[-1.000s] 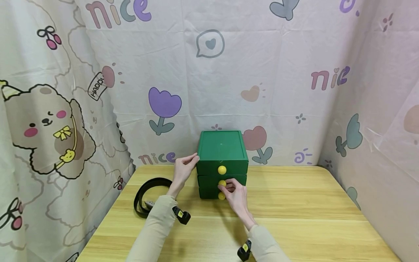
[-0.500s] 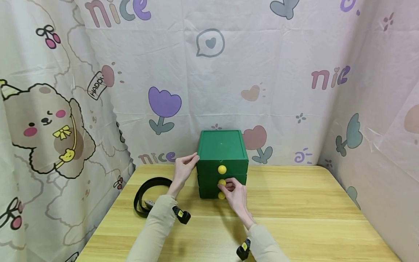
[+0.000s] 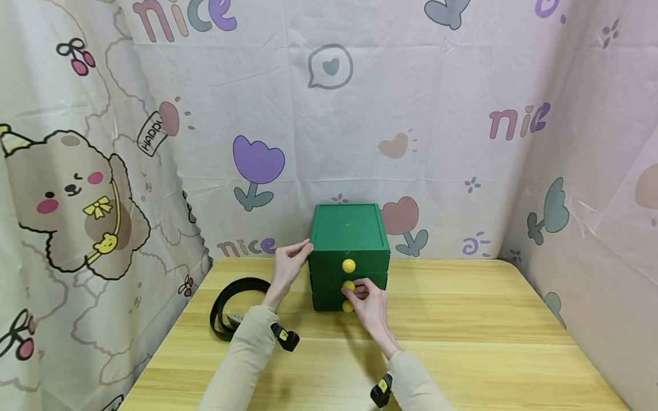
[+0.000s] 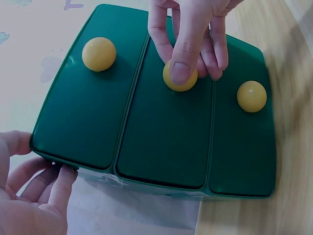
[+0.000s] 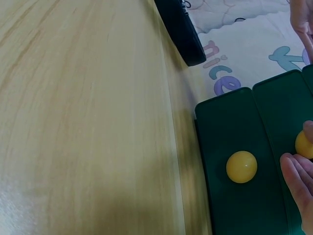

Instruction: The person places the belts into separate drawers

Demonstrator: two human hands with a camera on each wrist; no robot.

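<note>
Seemingly closed drawers (image 4: pixel 164 137), contents hidden, knob (image 3: pixel 349 284) pinched

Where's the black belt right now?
In the head view, the black belt lies coiled on the left side of the wooden table, beside the left hand's wrist, with the green drawer box farther right.
</note>
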